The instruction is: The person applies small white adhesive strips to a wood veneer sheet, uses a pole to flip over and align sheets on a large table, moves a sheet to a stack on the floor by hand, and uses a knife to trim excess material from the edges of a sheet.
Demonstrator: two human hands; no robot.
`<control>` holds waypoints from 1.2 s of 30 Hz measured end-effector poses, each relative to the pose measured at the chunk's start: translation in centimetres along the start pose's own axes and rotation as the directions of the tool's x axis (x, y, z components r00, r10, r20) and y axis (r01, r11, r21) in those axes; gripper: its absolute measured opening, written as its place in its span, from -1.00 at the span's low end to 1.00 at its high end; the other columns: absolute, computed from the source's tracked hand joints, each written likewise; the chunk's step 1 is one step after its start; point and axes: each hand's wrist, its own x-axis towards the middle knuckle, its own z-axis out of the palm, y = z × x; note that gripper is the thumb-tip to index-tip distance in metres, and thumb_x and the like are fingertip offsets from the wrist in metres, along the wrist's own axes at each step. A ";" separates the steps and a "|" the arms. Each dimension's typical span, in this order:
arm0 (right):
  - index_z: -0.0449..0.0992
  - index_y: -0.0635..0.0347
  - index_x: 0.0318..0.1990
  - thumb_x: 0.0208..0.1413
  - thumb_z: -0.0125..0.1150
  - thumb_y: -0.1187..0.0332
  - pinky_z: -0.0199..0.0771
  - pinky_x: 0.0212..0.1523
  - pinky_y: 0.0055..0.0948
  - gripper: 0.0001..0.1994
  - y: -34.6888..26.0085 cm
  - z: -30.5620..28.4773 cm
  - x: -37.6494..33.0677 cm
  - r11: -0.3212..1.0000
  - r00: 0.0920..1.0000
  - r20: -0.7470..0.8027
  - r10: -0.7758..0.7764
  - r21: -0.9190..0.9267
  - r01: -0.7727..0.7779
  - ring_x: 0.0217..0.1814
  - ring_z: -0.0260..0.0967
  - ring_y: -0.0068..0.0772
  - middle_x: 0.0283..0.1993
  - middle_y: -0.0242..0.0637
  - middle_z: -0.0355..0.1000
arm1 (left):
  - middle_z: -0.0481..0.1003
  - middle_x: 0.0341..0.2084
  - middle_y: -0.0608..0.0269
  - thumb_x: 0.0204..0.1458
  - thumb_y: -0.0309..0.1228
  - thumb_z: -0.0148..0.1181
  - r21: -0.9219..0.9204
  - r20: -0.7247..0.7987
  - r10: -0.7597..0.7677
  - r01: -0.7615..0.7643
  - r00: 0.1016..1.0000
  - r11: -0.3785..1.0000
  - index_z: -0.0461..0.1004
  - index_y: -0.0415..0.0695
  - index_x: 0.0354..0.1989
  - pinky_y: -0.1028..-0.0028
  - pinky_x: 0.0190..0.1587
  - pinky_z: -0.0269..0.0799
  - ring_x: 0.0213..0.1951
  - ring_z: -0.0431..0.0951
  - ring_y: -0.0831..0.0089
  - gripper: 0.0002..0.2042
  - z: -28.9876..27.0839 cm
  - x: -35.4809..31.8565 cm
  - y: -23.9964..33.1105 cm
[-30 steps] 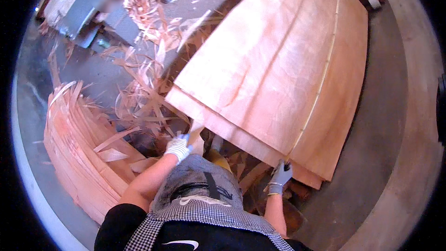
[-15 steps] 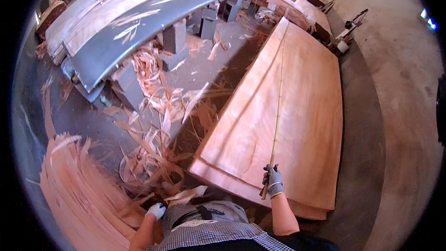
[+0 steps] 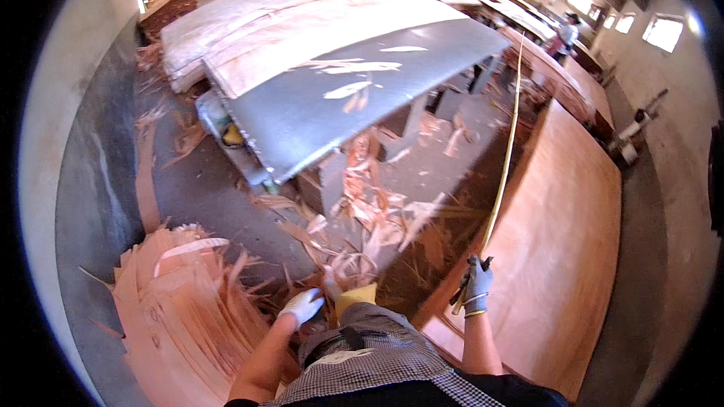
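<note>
Low at the person's right, the gloved right hand (image 3: pixel 478 283) is closed around the near end of a long, thin, pale yellow strip (image 3: pixel 504 169), with a short dark tool-like piece poking out under the fist; what that piece is cannot be told. From the fist the strip rises away in a gentle bow, narrow as a ribbon, light against the darker floor, and runs far up past the hand toward the distant stacks. Just right of this hand lies a broad stack of reddish-brown veneer sheets (image 3: pixel 562 241), smooth and flat, its near edge beside the wrist. Across the body, the left hand (image 3: pixel 304 305), also in a whitish glove, hangs with its fingers curled loosely; whether it grips anything cannot be told. Between the two hands a yellow object (image 3: pixel 354 298) shows at the waist. Left of the left hand sits a heap of curled veneer offcuts (image 3: pixel 181 309), and ahead of both hands more scraps (image 3: pixel 377 211) litter the grey floor. Beyond them stands a grey metal table (image 3: pixel 332 102) with pale sheets piled behind it
</note>
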 end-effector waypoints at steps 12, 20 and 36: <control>0.39 0.33 -0.28 0.09 -0.02 0.22 0.34 -0.51 -0.40 -0.71 3.4 46.0 -8.8 0.834 0.565 0.799 -0.207 -0.158 0.529 -0.53 0.37 -0.37 -0.55 -0.16 0.41 | 0.37 -0.15 -0.07 0.04 -0.22 -0.10 -0.218 -0.263 0.088 -0.148 0.961 0.965 0.15 -0.09 0.09 0.31 0.02 0.20 -0.12 0.41 0.24 -0.57 -26.2 12.7 3.5; 0.41 0.27 -0.23 -0.04 0.10 0.17 0.35 -0.41 -0.38 -0.66 6.1 62.3 -11.2 0.597 0.393 0.919 -0.010 -0.310 0.740 -0.45 0.34 -0.44 -0.45 -0.12 0.42 | 0.41 -0.45 0.35 -0.03 -0.41 0.07 -0.346 -0.423 -0.170 0.015 0.890 0.938 0.35 -0.25 -0.08 0.59 -0.36 0.30 -0.48 0.32 0.58 -0.68 -44.8 12.6 -19.3; 0.45 0.20 -0.31 -0.08 0.14 0.42 0.24 -0.65 -0.55 -0.85 4.7 93.6 -11.3 0.937 0.882 0.318 0.347 -0.069 -0.343 -0.65 0.27 -0.46 -0.49 -0.38 0.38 | 0.39 -0.61 0.37 0.04 -0.31 -0.02 -0.499 -0.037 -0.126 0.091 0.991 0.862 0.31 -0.12 -0.08 0.63 -0.72 0.24 -0.69 0.31 0.63 -0.71 -76.4 39.1 -30.5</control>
